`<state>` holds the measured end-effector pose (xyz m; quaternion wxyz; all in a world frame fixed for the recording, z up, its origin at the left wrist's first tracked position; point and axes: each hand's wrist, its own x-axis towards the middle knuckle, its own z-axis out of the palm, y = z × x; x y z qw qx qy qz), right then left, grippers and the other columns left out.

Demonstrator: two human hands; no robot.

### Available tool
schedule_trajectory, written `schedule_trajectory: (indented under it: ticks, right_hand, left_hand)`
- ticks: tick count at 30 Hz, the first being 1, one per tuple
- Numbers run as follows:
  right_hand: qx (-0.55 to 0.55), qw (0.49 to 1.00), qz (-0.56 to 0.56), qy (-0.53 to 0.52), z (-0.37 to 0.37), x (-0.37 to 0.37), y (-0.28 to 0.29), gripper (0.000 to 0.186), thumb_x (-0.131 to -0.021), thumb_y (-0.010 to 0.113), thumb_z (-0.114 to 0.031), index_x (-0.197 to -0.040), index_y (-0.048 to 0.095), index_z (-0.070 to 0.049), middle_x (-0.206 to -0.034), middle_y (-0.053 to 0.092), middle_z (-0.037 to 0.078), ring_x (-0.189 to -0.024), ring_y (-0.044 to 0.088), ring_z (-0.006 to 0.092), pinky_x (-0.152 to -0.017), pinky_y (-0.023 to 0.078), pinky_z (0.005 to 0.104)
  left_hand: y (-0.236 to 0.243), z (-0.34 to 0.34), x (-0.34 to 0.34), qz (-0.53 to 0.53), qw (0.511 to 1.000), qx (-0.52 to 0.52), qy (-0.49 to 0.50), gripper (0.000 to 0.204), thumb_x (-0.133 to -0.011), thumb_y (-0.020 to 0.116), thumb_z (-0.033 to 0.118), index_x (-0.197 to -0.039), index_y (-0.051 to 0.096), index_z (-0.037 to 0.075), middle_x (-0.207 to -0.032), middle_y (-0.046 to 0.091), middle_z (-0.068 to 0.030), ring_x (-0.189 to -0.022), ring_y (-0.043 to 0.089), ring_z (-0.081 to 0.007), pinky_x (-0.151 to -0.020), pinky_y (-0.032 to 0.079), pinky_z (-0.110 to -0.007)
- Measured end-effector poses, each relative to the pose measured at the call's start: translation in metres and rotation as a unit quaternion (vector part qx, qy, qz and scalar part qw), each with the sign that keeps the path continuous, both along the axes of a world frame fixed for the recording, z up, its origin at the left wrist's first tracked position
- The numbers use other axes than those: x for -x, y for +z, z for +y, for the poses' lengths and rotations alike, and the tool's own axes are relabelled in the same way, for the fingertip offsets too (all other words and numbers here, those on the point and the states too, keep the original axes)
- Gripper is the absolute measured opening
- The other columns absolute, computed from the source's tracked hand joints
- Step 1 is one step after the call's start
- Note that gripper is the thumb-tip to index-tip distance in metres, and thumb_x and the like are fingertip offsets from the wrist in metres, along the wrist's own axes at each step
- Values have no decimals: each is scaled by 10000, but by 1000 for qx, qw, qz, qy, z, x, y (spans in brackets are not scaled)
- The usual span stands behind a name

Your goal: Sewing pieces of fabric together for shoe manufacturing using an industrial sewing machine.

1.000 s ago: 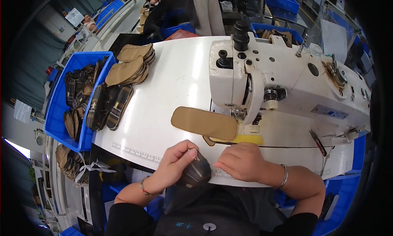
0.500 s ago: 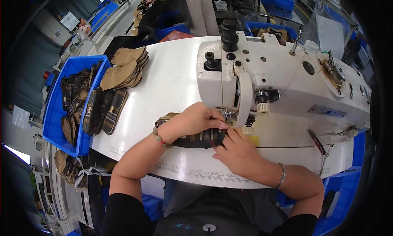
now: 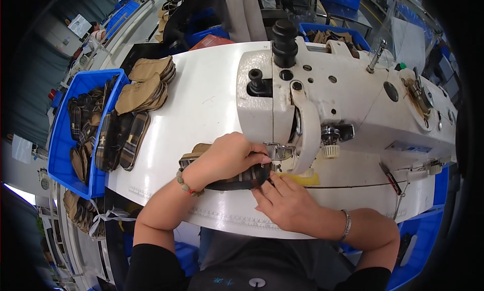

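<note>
A dark plaid fabric shoe upper [image 3: 234, 182] with a tan lining lies on the white table, just left of the sewing machine's presser foot [image 3: 281, 152]. My left hand [image 3: 229, 157] reaches over it, thumb and fingers pinched on its right end near the foot. On the near side of that same end, the bent fingers of my right hand [image 3: 288, 202] press on the edge. My left palm and wrist hide part of the upper. The exact spot under my fingertips is hidden.
The white sewing machine [image 3: 348, 97] fills the right side of the table. Thread snips [image 3: 390, 178] lie under its arm. Stacked tan pieces [image 3: 141, 94] and plaid uppers [image 3: 133, 139] rest by a blue bin [image 3: 96, 182] at left. A person [image 3: 242, 13] stands beyond the table.
My hands and the shoe upper have moved slightly left and toward me, away from the presser foot. My right fingertips have shifted along the upper's near edge. The whole view has tilted a little.
</note>
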<state>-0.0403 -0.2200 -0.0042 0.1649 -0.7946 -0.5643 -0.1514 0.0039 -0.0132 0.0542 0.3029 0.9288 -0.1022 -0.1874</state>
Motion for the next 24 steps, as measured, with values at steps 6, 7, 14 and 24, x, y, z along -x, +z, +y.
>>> schedule_trajectory:
  ticks: [6,7,14,24]
  right_hand:
    - [7,1000,-28,5,1,-2,0,316,-881,655,-258,-1079,676,-13,-956,630,140,-949,659,339,-859,524,411]
    - [3,999,-32,4,1,-3,0,293,-873,659,-249,-1050,684,-17,-925,628,127,-923,660,323,-843,527,400]
    - [-13,998,-63,3,-8,-16,5,149,-818,703,-174,-894,687,-47,-737,579,13,-673,615,146,-573,493,261]
    - [-38,984,-163,-61,-2,-21,1,173,-774,730,-123,-910,716,-18,-639,509,-27,-513,512,87,-425,391,236]
  left_hand:
    - [-18,0,4,-100,994,28,-37,173,-880,714,314,-936,777,163,-776,704,-100,-733,667,-322,-662,521,-401]
    - [-11,-3,3,-80,996,19,-34,172,-879,714,309,-939,777,160,-779,705,-100,-736,668,-321,-660,521,-398]
    - [-27,2,2,-139,987,69,-48,179,-888,702,289,-948,773,135,-779,699,-112,-742,664,-328,-657,518,-402]
    - [-33,2,-4,-121,990,56,-47,182,-899,690,283,-947,770,126,-770,692,-125,-745,658,-344,-661,516,-422]
